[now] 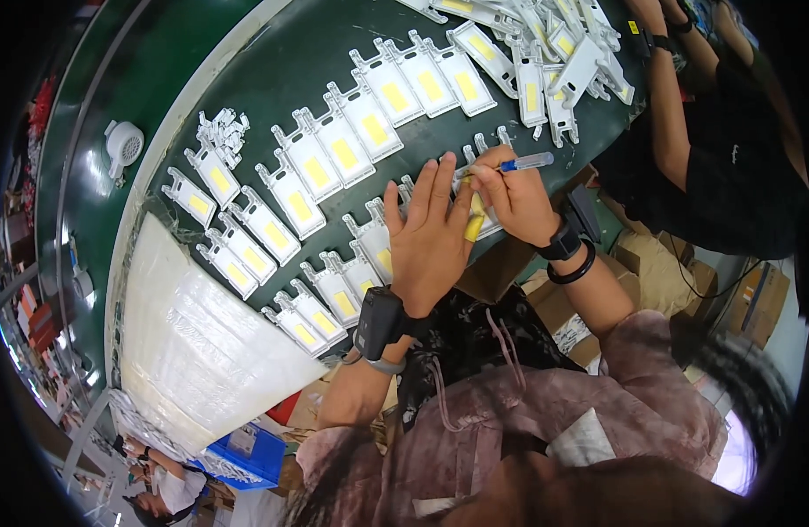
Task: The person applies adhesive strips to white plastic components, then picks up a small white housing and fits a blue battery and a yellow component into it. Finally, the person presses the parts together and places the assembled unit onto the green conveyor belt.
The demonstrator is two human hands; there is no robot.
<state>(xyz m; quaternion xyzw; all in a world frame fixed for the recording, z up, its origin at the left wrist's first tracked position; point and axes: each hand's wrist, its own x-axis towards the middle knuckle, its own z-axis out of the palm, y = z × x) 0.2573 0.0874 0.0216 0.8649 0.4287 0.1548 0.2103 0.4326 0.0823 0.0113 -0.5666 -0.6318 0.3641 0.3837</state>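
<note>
Several white plastic plates, each with a yellow rectangle and small lugs at one end, lie in rows on the dark green tabletop; one plate sits in the upper row. My left hand rests flat over the near row, fingers stretched out. Yellow material shows at its thumb; I cannot tell whether it is wrapped round it. Close beside it, my right hand is closed around a slim pen-like tool with a blue and clear end. The tool's tip points toward the left fingertips and is partly hidden.
A heap of similar plates lies at the far right, near a co-worker's arm. Small white pieces are piled at the left. A plastic-wrapped stack stands at the table's near left, a blue crate below it. Cardboard boxes are at the right.
</note>
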